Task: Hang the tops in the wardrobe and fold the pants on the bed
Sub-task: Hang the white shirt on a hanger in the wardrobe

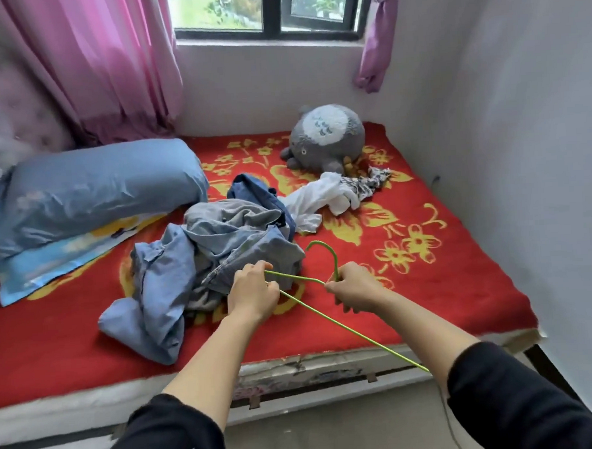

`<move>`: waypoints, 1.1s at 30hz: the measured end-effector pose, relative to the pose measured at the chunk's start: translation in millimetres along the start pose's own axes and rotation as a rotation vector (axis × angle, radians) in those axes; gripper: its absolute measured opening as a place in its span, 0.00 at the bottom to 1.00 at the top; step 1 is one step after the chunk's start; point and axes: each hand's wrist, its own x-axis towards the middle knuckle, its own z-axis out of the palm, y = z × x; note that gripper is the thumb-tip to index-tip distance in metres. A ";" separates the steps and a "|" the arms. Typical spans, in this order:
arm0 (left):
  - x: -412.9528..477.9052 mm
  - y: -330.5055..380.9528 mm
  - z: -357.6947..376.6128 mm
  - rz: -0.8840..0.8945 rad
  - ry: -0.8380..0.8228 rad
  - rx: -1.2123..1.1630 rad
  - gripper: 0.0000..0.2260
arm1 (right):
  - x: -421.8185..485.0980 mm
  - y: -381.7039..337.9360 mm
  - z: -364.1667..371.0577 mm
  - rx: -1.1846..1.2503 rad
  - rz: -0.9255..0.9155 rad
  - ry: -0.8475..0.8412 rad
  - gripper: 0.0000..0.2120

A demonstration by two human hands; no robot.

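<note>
Over the bed's (428, 286) near edge, my left hand (253, 288) and right hand (352, 286) both clench a green wire hanger (362, 335), the right just under its hook. The heap of blue-grey clothes (220, 249) touches my left hand.

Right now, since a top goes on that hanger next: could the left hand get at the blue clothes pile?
Probably yes: the left hand grips the green hanger, but the blue clothes pile lies just beyond its knuckles, nothing between.
</note>
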 end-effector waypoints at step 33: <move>468.2 52.8 308.1 -0.145 -0.344 0.225 0.22 | 542.6 166.7 -99.5 0.042 -0.011 0.201 0.12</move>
